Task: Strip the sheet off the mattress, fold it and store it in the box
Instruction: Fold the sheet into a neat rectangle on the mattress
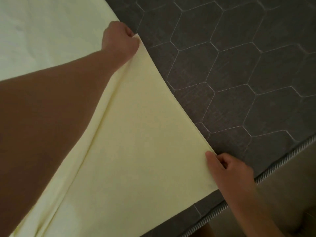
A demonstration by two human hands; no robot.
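Across left and middle, pale yellow sheet (136,125) spread on the mattress (248,65), one layer folded over on top. Upper middle, left hand (119,38) on an outstretched arm, fingers curled tight round that layer's far corner. Further right, bare dark grey mattress with hexagon quilting. Lower right, right hand (230,171) pinching the near corner, just beside the mattress's corded edge (282,161).
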